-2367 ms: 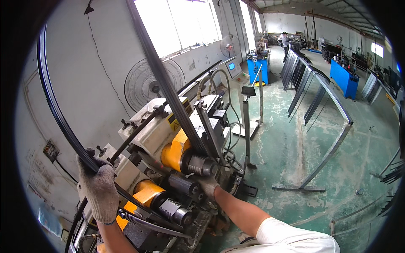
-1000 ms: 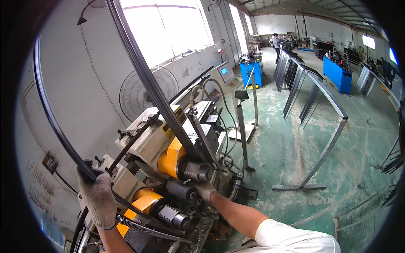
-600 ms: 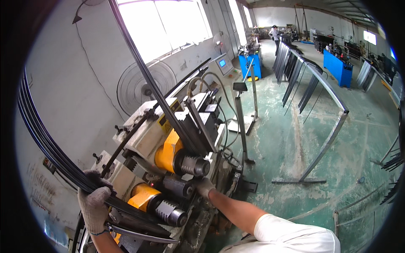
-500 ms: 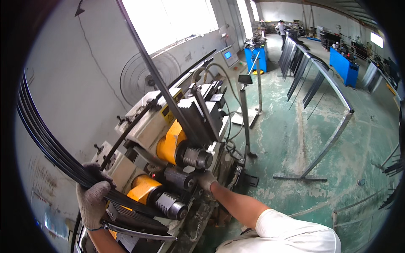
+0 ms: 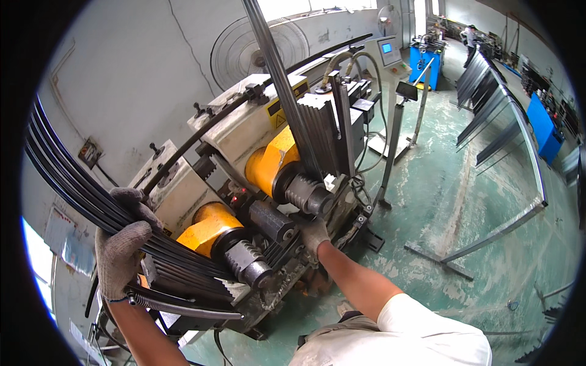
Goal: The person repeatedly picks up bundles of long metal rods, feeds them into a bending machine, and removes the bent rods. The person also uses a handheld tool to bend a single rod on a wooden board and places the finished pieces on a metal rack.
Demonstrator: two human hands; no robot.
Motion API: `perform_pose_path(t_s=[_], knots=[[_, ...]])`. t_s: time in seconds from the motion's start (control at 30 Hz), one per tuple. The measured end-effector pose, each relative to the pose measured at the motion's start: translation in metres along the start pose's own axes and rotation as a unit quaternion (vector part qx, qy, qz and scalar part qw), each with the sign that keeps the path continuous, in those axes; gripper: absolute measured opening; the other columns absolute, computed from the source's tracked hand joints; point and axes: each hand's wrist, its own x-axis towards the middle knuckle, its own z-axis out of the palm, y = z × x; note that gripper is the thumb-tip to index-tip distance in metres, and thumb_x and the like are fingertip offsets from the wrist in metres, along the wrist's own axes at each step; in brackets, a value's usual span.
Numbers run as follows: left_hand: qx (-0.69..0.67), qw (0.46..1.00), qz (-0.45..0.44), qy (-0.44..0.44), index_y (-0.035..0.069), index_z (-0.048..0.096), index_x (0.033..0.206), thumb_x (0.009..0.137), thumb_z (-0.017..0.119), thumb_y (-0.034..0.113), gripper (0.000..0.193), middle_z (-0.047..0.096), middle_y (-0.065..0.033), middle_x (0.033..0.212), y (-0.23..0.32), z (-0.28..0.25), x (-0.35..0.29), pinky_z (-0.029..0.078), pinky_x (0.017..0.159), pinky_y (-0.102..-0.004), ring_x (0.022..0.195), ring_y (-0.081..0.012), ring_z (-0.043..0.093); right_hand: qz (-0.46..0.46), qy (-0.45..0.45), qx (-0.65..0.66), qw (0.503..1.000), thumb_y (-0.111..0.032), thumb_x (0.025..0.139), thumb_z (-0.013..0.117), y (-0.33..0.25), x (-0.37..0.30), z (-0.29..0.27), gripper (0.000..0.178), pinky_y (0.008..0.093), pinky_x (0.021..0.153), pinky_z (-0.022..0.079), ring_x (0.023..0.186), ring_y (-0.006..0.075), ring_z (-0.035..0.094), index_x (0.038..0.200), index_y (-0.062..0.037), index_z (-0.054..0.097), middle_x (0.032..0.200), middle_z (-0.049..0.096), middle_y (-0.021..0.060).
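I judge that the step in hand is holding the bundle of black strips (image 5: 79, 174) steady at the machine (image 5: 241, 129). My left grip (image 5: 125, 244) is curled around the bundle, which extends above and below it, passing the yellow clamp (image 5: 210, 232) to its right. My right grip (image 5: 314, 233) has its fingers hidden beside the dark block (image 5: 271, 221); I cannot tell what it holds. Next probably calls for keeping the strips together. Compared with one second ago, they fan wider.

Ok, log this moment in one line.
left hand: holding dark strips | right hand: beside black hexagonal block, grip unclear
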Motion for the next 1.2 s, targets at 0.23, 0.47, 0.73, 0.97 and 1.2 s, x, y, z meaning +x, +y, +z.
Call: perform_pose_path(t_s=[0.23,0.47,0.73,0.97,1.2], knots=[[0.020,0.999,-0.026,0.037,0.000,0.065,0.140,0.076,0.085,0.011,0.068,0.076,-0.0126,0.100,0.001,-0.002,-0.011,0.066,0.089,-0.0384,0.093,-0.0245,0.078,-0.067,-0.030,0.007,0.997,-0.019,0.096,0.083,-0.006,-0.008,0.010,0.041,0.0394,0.095,0.058,0.112,0.0211,0.073,0.129,0.0021,0.073,0.118,0.079,0.0106],[0.040,0.998,-0.053,0.012,0.002,0.061,0.146,0.082,0.088,0.014,0.070,0.079,-0.0157,0.105,0.003,-0.002,-0.009,0.067,0.090,-0.0396,0.096,-0.0260,0.079,-0.037,-0.032,0.001,0.999,-0.019,0.095,0.084,-0.004,-0.004,0.001,0.035,0.0385,0.094,0.057,0.106,0.0190,0.074,0.124,0.0007,0.076,0.118,0.079,0.0097],[0.118,0.992,-0.053,0.011,0.003,0.063,0.142,0.087,0.085,0.020,0.061,0.078,-0.0124,0.108,0.002,-0.001,-0.003,0.063,0.091,-0.0378,0.099,-0.0235,0.079,0.080,-0.043,0.024,0.996,-0.018,0.097,0.082,0.011,0.017,-0.008,0.041,0.0390,0.091,0.058,0.101,0.0187,0.073,0.133,-0.0005,0.074,0.118,0.079,0.0075],[0.174,0.984,0.033,0.026,0.002,0.054,0.159,0.098,0.075,0.012,0.065,0.072,-0.0115,0.119,0.034,-0.021,-0.071,0.059,0.105,-0.0426,0.109,-0.0245,0.074,0.135,0.053,0.140,0.979,-0.026,0.102,0.081,-0.055,-0.071,-0.016,0.044,0.0395,0.102,0.053,0.112,0.0243,0.073,0.137,-0.0011,0.074,0.126,0.081,0.0115],[-0.049,0.985,0.160,-0.036,0.008,0.058,0.155,0.104,0.074,0.024,0.056,0.075,-0.0221,0.133,0.045,0.042,-0.266,0.064,0.088,-0.0581,0.099,-0.0344,0.076,0.057,0.125,-0.043,0.990,-0.025,0.105,0.079,-0.112,-0.180,-0.227,0.024,0.0382,0.085,0.061,0.094,0.0182,0.075,0.116,-0.0035,0.078,0.103,0.079,0.0066]])
